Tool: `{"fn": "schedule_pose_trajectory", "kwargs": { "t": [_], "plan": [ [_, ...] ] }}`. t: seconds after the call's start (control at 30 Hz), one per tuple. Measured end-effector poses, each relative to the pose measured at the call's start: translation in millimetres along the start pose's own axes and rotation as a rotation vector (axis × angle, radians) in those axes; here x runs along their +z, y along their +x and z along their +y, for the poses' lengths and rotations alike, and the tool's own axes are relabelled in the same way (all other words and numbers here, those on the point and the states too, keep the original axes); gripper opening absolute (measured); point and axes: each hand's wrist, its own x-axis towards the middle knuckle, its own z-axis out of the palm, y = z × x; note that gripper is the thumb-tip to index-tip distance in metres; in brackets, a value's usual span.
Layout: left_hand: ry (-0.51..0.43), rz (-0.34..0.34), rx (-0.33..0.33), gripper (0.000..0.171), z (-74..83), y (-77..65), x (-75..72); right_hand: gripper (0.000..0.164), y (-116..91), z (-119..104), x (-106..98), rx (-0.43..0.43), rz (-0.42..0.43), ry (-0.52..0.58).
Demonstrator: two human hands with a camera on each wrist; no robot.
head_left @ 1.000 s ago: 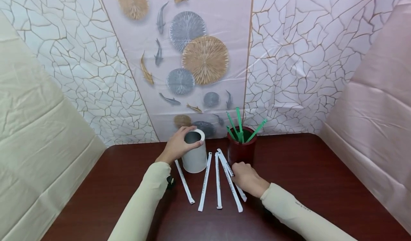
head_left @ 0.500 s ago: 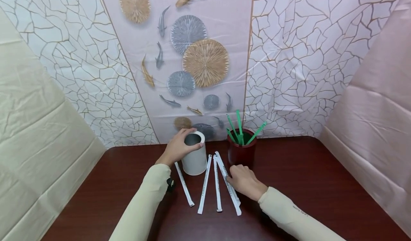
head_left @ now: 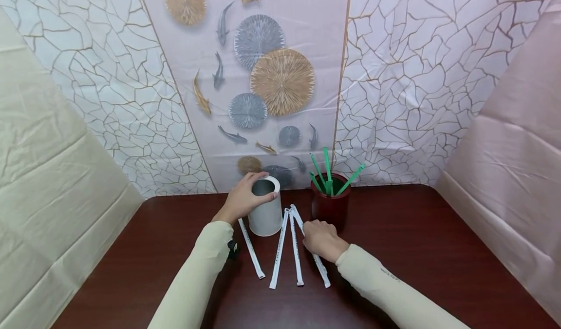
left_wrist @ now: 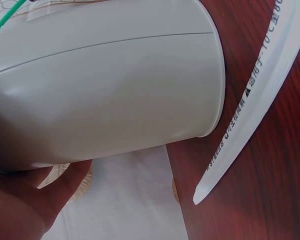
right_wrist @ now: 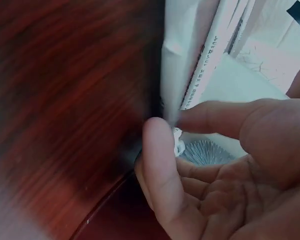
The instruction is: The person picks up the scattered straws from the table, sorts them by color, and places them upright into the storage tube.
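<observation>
My left hand (head_left: 243,201) holds a light grey, open-topped canister (head_left: 266,218) by its upper rim, thumb at the near side. In the left wrist view the canister (left_wrist: 115,90) fills much of the frame, with one paper-wrapped straw (left_wrist: 240,125) lying beside its base. My right hand (head_left: 323,239) pinches a white paper-wrapped straw (head_left: 321,269) between thumb and index finger, right of the others. The right wrist view shows this wrapped straw (right_wrist: 176,65) at the fingertips; the hand hides its middle from the head view.
More wrapped straws fan out on the dark red table: one at the left (head_left: 252,253), one in the middle (head_left: 278,251), another (head_left: 296,253) beside the right hand. Behind stands a dark red cup (head_left: 329,209) of green sticks (head_left: 352,178). Patterned cloth (head_left: 280,139) hangs at the back.
My right hand has shifted left, drawing the rightmost wrapped straws together so they overlap in line. The top of the middle straw has moved left too. My left hand stays on the canister.
</observation>
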Motion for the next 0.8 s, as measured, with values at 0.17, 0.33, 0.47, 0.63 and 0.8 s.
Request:
{"fn": "schedule_pose_trajectory", "kwargs": {
  "t": [0.17,0.33,0.47,0.63,0.8],
  "plan": [
    [0.001,-0.015,0.003,0.086,-0.6,0.4,0.1,0.039,4,-1,1,0.005,-0.031,0.044],
    [0.001,-0.007,0.005,0.087,-0.1,1.1,-1.2,0.037,7,2,-9,0.028,-0.044,0.209],
    [-0.002,-0.003,0.014,0.086,0.5,2.1,-2.1,0.037,5,3,-24,0.082,-0.069,0.314],
    [-0.010,-0.003,0.005,0.087,-0.4,1.8,-3.5,0.036,3,1,-29,0.082,-0.076,0.310],
    [-0.024,-0.004,0.009,0.087,-0.5,0.8,-0.2,0.038,1,5,-17,0.048,-0.043,0.232]
  ]
}}
